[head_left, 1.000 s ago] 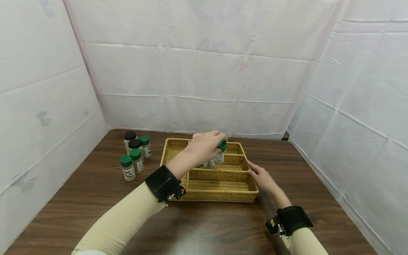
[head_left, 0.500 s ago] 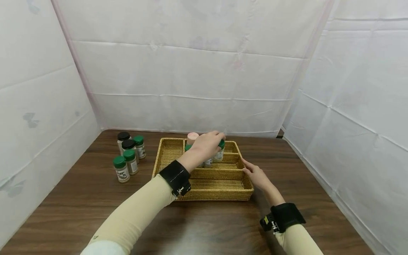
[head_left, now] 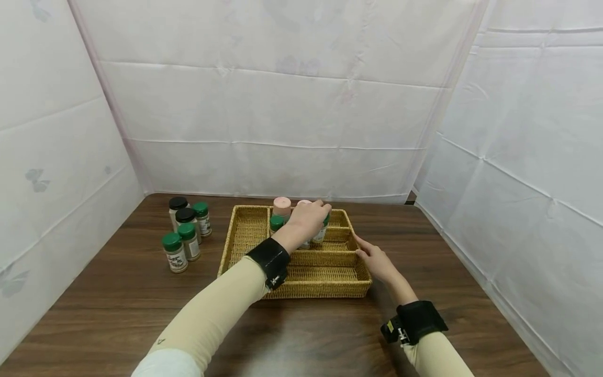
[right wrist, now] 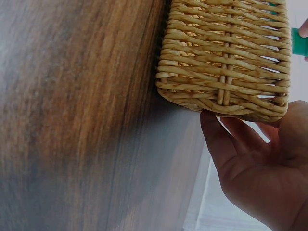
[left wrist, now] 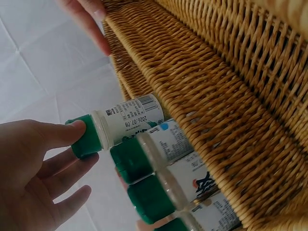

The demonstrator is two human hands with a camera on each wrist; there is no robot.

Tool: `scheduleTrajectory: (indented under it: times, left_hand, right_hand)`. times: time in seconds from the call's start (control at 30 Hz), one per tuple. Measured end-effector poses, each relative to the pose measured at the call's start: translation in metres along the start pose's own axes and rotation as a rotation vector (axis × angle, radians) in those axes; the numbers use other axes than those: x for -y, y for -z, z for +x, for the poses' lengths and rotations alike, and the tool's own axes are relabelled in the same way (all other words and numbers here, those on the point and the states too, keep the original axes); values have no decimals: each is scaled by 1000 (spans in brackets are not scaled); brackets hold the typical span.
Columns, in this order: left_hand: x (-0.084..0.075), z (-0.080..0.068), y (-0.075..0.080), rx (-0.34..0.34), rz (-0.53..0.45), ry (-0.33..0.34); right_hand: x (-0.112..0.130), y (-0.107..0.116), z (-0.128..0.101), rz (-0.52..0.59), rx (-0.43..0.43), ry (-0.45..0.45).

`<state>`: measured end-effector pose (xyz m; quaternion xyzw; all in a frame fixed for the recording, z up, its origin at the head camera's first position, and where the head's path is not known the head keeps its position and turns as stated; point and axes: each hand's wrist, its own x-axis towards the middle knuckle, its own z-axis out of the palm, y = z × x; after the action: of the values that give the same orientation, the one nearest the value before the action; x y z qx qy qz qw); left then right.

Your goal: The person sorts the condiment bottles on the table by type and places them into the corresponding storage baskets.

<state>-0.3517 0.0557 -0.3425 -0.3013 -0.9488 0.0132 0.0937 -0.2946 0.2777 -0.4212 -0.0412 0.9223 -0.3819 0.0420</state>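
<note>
My left hand (head_left: 306, 222) pinches the green cap of a spice jar (left wrist: 132, 118) between thumb and fingers. In the left wrist view this jar stands at the end of a row of green-capped spice jars (left wrist: 149, 197), its base behind the wicker divider. The row sits in the middle compartment of a wicker basket (head_left: 320, 289), partly hidden by the left hand in the head view. My right hand (head_left: 379, 262) touches the basket's right end, fingers fairly straight against the outer side and thumb at the rim.
Pink-lidded jars (head_left: 281, 206) stand in the basket's back compartment. On the wooden table (head_left: 301, 335) at the left is a group of jars, some with black lids (head_left: 178, 202), others with green lids (head_left: 171, 241). White sheeting (head_left: 264, 104) encloses the table's back and sides.
The head view has shifted slightly, so table and basket appear further left. My left wrist has swung rightward over the basket, the hand still at the green cap. The right hand keeps its place.
</note>
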Motion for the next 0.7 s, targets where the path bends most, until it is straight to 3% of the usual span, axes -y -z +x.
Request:
scheduleTrajectory:
  times: [0.3,0.7]
  left_hand:
    - [-2,4,-11,62,-3,26]
    - [-3,8,-21,79,32,10]
  right_hand:
    - [2,-1,1,-1,-8,12]
    - [1,-1,1,13,-7,1]
